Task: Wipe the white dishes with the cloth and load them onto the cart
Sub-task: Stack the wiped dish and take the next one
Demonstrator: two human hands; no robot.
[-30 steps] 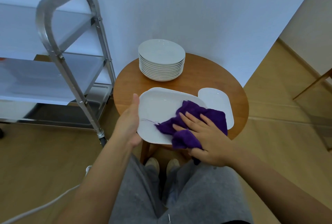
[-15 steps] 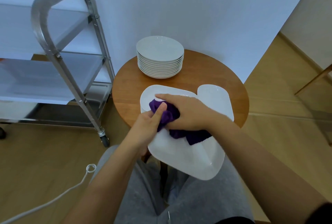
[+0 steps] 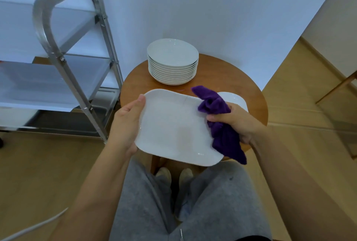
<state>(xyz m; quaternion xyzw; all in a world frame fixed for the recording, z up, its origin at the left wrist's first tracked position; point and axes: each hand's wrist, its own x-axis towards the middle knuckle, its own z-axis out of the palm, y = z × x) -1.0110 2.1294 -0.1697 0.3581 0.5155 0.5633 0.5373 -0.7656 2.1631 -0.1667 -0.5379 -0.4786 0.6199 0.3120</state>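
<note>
Cart [image 3: 63, 78] far left, shelves look unloaded. Round table [image 3: 228, 78] holds plate stack [image 3: 172, 61], second platter [image 3: 236, 98]: all unwiped, judging. Platter [image 3: 173, 126] held mid-air, near; left hand [image 3: 125, 123] grips left edge. Right hand [image 3: 234, 123] fingers curled, clutching cloth [image 3: 222, 125] at right edge.

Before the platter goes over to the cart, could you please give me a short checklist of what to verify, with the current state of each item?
1. Left hand holds the platter by its left edge: ok.
2. Right hand grips the purple cloth at the platter's right edge: ok.
3. Platter is lifted off the round table: ok.
4. Platter's top face looks clean: cannot tell; a faint dull patch shows near the middle.
5. Underside wiped: cannot tell, it is hidden.
6. Cart shelf on the left has bare room for it: ok.
</note>
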